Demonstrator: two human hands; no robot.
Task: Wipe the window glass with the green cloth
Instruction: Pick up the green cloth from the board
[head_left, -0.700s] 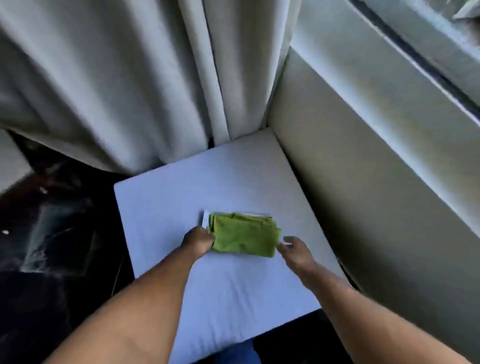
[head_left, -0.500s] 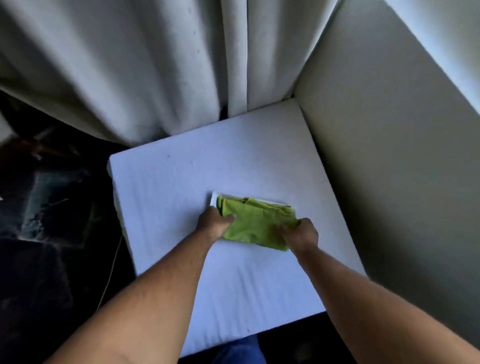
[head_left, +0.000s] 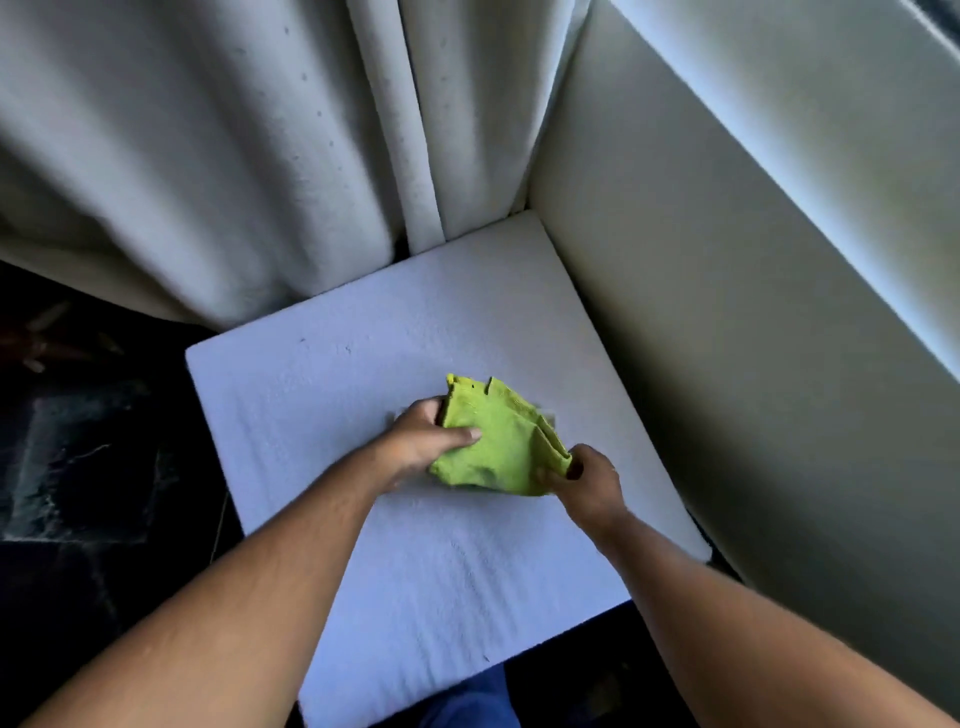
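A folded green cloth (head_left: 506, 439) is held just above the white foam-like board (head_left: 363, 374), tilted with its far edge raised. My left hand (head_left: 428, 441) grips its left side, thumb on top. My right hand (head_left: 589, 480) pinches its near right corner. The window glass is barely in view, only a dark strip at the top right corner (head_left: 943, 13).
White curtains (head_left: 260, 156) hang behind the board. A pale wall (head_left: 727, 312) under the window sill (head_left: 805, 104) rises along the board's right side. Dark floor (head_left: 78, 467) lies to the left and a blue trouser leg (head_left: 472, 701) shows at the bottom.
Both hands closed on the cloth and lifted it off the board; earlier it lay flat with my right hand beside it. The view tilted downward, losing most of the window.
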